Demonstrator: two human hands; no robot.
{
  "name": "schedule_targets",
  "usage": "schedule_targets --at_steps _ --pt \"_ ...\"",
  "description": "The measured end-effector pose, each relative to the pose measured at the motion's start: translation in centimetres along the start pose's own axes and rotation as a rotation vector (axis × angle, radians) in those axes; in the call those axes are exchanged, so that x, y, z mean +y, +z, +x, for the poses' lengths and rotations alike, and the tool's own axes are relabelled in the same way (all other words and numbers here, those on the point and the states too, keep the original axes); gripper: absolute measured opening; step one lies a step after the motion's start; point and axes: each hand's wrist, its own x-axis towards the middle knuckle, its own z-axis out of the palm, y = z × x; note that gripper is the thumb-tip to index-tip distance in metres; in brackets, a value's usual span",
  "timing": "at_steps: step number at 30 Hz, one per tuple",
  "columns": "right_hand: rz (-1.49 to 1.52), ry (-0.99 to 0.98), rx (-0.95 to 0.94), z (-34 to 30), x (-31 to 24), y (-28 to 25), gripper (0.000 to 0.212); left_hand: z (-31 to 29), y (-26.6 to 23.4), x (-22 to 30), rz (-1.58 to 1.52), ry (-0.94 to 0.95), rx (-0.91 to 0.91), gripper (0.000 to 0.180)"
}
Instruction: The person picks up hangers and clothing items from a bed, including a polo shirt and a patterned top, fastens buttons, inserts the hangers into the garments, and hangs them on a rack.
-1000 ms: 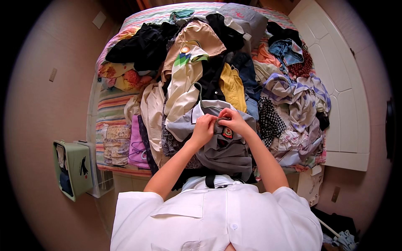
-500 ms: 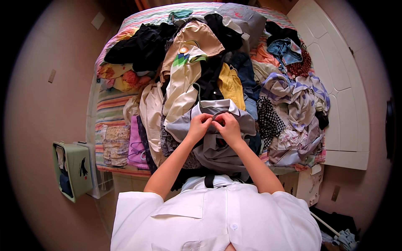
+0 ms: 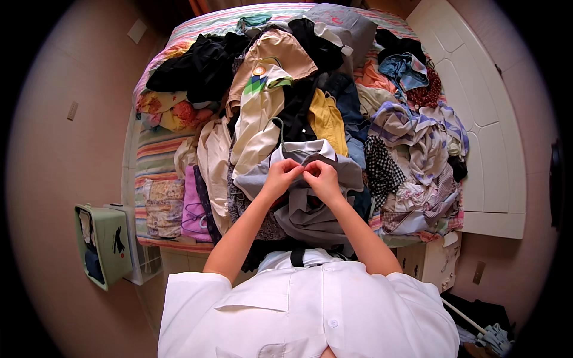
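Note:
A grey shirt (image 3: 313, 216) with a white collar (image 3: 325, 147) lies in front of me on the clothes pile. The hook of a green hanger (image 3: 279, 126) sticks up out of its neck. My left hand (image 3: 283, 177) and my right hand (image 3: 322, 180) meet just below the collar, fingertips pinched on the shirt's front opening. Whatever small part sits between the fingertips is hidden. Beyond the collar lie cream trousers (image 3: 261, 116) and a yellow garment (image 3: 328, 119).
A striped bed (image 3: 156, 143) carries heaps of clothes, with a checked cloth (image 3: 382, 170) on the right. A green bin (image 3: 113, 247) stands on the floor at left beside a clear box (image 3: 146, 265). A white panel (image 3: 486, 131) leans along the right.
The fingertips of both hands have shifted slightly and come closer together at the shirt's front. The shirt stays in place; the whole view has moved a little.

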Motion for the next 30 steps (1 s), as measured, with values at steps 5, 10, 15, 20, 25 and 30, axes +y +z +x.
schedule_targets --at_steps 5,10,15,20,25,30 --pt "0.223 0.015 -0.179 0.4 1.2 -0.6 0.013 0.1 -0.6 0.1 0.001 0.012 -0.094 0.013" --pt "0.355 0.122 -0.3 0.7 3.1 -1.5 0.014 0.2 -1.5 0.6 0.297 0.145 -0.159 0.017" --pt "-0.226 -0.313 0.039 1.8 1.3 -3.1 0.036 -0.3 -2.4 1.6 0.105 0.012 -0.312 0.024" --pt "-0.651 -0.519 0.027 2.9 0.4 -3.9 0.025 0.1 -3.2 2.3 0.209 0.099 -0.398 0.027" --pt "-0.204 -0.252 -0.211 3.7 0.5 -4.8 0.018 0.9 -5.4 1.4 0.464 0.085 -0.209 0.031" --pt "-0.052 -0.155 -0.143 3.4 0.7 -4.7 0.014 1.2 -5.1 1.0 0.393 0.023 -0.033 0.022"
